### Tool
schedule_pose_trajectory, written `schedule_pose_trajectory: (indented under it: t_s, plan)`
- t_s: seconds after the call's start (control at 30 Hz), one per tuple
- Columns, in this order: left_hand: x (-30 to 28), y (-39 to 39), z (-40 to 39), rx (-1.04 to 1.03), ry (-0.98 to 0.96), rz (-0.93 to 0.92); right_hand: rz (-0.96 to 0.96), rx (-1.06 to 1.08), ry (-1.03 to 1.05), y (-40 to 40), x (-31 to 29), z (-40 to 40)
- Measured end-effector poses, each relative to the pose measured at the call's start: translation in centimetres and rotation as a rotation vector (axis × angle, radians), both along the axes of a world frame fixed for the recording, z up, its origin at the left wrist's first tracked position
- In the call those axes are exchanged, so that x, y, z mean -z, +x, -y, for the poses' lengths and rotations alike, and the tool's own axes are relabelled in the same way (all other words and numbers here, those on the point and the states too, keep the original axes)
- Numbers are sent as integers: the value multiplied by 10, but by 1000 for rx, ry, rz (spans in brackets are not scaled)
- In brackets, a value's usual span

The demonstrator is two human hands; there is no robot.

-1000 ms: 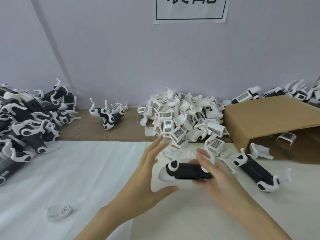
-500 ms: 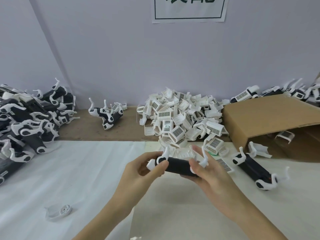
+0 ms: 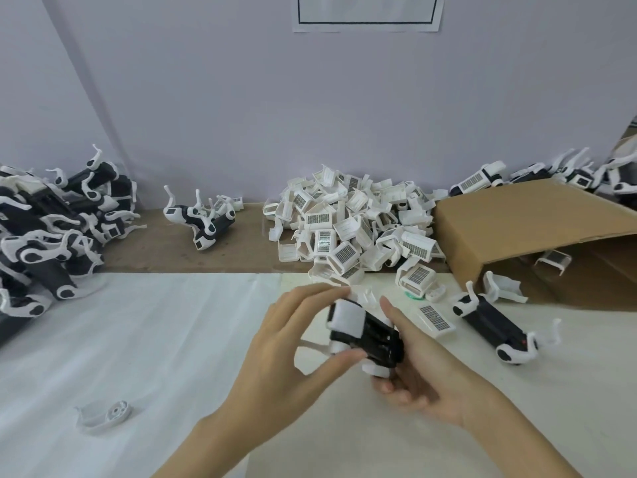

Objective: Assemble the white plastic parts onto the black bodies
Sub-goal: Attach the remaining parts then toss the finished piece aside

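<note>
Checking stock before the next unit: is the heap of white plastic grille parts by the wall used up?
No, the heap of white plastic grille parts sits piled beside the brown cardboard box.

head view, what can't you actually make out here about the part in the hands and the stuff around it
- Black body, head view: underside hidden by the right hand and left hand.
- Wall sign: cut off by the top edge.
- Cardboard box: its flap hides the inside.
- Left pile: runs past the left edge.
</note>
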State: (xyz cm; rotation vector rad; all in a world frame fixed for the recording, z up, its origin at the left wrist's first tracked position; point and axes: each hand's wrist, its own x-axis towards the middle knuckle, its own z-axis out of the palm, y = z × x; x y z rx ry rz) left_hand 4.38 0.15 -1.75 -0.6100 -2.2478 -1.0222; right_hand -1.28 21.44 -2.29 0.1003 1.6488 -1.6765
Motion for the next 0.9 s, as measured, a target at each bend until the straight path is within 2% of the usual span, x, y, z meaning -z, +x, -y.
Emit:
schedule_pose_trajectory:
  t_s: [0.1,0.2,0.27,0.33,0.4,0.5,0.57,0.67,0.9]
  plan:
    - [-2,-1,6,-75,62,71,-41,-123,67,-2,2,0]
    - [-1,-3,8,-44,260,160,-75,-179,14,-5,6,1]
    - [2,-4,8,-109,379,148,-146,-107,10,-3,6,6]
    - [3,-5,8,-190,428,124,-311,43,39,-1,8,9]
    - [2,-5,9,-236,441,104,-533,124,-4,2,10,12]
    - [0,-2,4,-238,423,76,-776,-80,30,9,12,17]
    - [1,1,-4,-219,363,54,-833,-114,125,11,16,21]
    - [3,5,-11,-205,280,32,-863,-101,147,11,19,21]
    - [-3,6,-10,-149,348,68,-898,-160,114,5,18,15]
